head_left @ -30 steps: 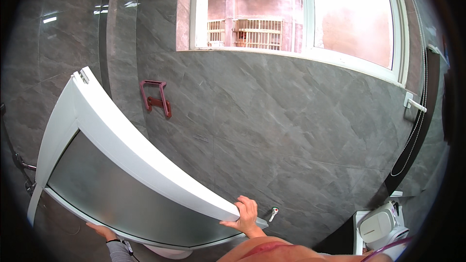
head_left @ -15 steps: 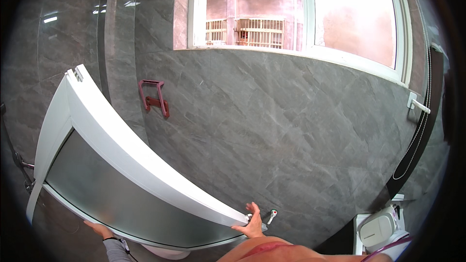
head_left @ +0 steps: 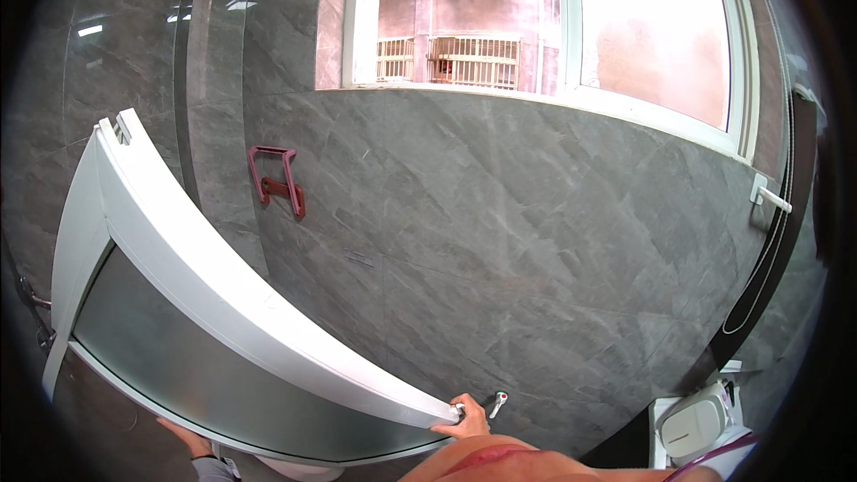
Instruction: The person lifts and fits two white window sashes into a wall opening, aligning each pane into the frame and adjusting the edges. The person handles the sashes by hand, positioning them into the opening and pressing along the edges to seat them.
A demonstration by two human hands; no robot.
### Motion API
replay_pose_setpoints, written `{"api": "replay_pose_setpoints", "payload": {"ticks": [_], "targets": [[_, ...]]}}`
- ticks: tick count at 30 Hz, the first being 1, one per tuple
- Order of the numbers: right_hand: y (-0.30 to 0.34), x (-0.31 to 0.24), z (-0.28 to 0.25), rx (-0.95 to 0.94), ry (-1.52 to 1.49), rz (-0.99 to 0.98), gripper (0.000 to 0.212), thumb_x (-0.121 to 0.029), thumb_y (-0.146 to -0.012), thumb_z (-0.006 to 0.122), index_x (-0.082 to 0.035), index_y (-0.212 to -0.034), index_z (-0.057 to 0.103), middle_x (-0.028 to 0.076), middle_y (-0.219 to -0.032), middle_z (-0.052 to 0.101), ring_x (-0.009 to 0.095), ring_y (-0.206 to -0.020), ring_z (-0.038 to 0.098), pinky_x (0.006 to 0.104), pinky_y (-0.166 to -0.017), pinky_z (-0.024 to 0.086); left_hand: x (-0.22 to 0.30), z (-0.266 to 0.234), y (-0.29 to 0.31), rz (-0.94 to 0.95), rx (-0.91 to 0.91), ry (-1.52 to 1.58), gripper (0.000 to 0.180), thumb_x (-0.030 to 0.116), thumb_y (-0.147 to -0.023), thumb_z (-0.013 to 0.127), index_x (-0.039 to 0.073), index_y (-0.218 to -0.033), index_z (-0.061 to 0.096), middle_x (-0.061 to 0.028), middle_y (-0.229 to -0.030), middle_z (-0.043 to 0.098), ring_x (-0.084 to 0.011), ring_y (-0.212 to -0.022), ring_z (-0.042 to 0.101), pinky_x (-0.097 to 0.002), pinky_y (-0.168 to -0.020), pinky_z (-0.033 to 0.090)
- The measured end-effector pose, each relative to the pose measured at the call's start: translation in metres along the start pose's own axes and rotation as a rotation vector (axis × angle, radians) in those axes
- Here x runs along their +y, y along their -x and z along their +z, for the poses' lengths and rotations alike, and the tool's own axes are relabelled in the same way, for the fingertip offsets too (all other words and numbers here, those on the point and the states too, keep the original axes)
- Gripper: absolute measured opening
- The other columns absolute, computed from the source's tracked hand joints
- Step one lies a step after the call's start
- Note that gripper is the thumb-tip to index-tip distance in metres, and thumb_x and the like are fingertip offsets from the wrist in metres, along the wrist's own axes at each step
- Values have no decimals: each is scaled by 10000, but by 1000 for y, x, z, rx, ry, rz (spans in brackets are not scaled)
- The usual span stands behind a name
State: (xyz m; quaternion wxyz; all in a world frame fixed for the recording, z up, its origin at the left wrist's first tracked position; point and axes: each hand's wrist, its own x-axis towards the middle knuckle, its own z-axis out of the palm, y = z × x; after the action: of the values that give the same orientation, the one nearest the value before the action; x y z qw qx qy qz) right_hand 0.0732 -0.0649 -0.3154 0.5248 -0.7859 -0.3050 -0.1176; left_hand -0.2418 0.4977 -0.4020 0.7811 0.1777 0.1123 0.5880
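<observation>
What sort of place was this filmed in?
Most likely a bathroom: the grey tiled wall, what looks like a shower fitting at the far left, and a small tap low on the wall suggest it.

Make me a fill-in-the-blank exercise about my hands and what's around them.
1. The bare right hand grips the long frosted-glass panel, whose frame is ____.
2. The bare left hand touches the panel's ____ long edge.
3. The pinkish-red, frame-shaped bracket is to the ____ of the large white-framed window.

Missing words: white; lower; left.
</observation>
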Motion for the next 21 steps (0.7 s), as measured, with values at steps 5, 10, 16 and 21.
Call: {"api": "replay_pose_setpoints", "payload": {"ticks": [5, 10, 16, 21], "targets": [[-9, -4, 4, -42, -11, 32, 647, -418, -543, 949, -35, -904, 572, 102, -808, 618, 242, -703, 630, 346, -655, 508, -43, -51, 15, 26, 167, -79, 839, 714, -956, 227, 106, -1529, 292, -112, -1568, 307, -342, -1399, 336, -447, -1158, 291], [-13, -1, 15, 8, 49, -34, 657, -308, -485, 974, -37, -931, 575, 104, -836, 646, 196, -763, 632, 325, -705, 501, -89, -78, 33, 1, 182, -57, 839, 712, -956, 229, 105, -1532, 284, -112, -1573, 297, -346, -1401, 333, -448, -1159, 288], [-17, 2, 26, 67, -40, -189, 608, -343, -505, 958, -36, -882, 595, 102, -870, 695, 213, -778, 683, 321, -718, 523, -124, -103, 41, -20, 180, -82, 839, 710, -956, 231, 104, -1535, 275, -111, -1579, 285, -350, -1404, 328, -449, -1160, 286], [-16, 3, 26, 27, -3, -161, 565, -316, -520, 948, -38, -888, 622, 68, -791, 668, 164, -706, 644, 290, -664, 495, -134, -115, 45, -36, 171, -109, 840, 707, -956, 232, 103, -1538, 267, -110, -1585, 275, -353, -1406, 325, -450, -1160, 284]]}}
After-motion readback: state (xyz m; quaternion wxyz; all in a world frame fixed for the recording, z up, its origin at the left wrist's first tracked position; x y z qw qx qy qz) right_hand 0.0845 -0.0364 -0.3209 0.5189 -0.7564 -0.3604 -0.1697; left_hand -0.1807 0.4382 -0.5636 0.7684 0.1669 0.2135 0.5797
